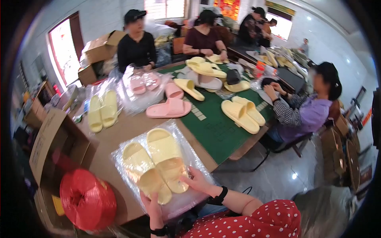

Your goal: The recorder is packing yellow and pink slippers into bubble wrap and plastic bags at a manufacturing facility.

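A pair of pale yellow slippers [162, 152] lies side by side inside a transparent plastic bag [189, 155] at the table's near edge. My left hand [151, 205] grips the near end of the left slipper through or along the bag, its thumb on top. The near right side of the pair is held by my right hand [196, 181], with its fingers partly hidden. On the stack of transparent bags beneath, the slippers point away from me.
A big red twine roll [88, 199] and an open cardboard box [59, 144] stand at left. Bagged yellow slippers [103, 110], pink slippers [168, 108] and loose yellow slippers [243, 114] lie farther off on the green mat [210, 139]. Several people sit around the table.
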A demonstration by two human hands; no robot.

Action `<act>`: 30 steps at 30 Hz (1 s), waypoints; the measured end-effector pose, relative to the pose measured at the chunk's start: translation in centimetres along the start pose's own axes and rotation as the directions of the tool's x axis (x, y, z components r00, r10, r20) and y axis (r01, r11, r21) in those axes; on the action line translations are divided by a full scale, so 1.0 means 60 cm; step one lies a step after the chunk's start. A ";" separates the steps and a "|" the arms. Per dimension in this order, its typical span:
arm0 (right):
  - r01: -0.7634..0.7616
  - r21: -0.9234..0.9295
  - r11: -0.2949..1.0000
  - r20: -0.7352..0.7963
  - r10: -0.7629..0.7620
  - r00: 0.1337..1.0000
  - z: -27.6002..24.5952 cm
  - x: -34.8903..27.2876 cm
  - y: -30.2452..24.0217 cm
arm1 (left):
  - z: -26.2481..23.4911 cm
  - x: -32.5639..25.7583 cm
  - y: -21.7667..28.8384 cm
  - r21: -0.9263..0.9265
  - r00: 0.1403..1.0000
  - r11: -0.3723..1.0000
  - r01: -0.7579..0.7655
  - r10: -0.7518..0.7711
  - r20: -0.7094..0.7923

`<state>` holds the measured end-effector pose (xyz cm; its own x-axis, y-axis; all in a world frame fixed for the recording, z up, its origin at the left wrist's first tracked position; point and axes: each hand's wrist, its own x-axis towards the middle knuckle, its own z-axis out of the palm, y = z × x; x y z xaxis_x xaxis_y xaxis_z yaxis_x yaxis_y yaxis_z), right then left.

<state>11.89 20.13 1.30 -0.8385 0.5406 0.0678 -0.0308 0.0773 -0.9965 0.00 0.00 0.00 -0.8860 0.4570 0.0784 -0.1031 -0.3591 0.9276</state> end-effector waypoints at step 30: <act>0.156 0.185 0.970 -0.058 -0.148 0.987 -0.002 0.008 -0.003 | 0.019 0.015 0.008 0.013 0.999 1.000 -0.011 0.010 0.053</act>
<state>11.53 20.46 1.49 -0.7919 0.5706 0.2175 -0.2617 0.0046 -0.9651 -0.33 1.13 0.93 -0.8617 0.4958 0.1074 -0.0873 -0.3534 0.9314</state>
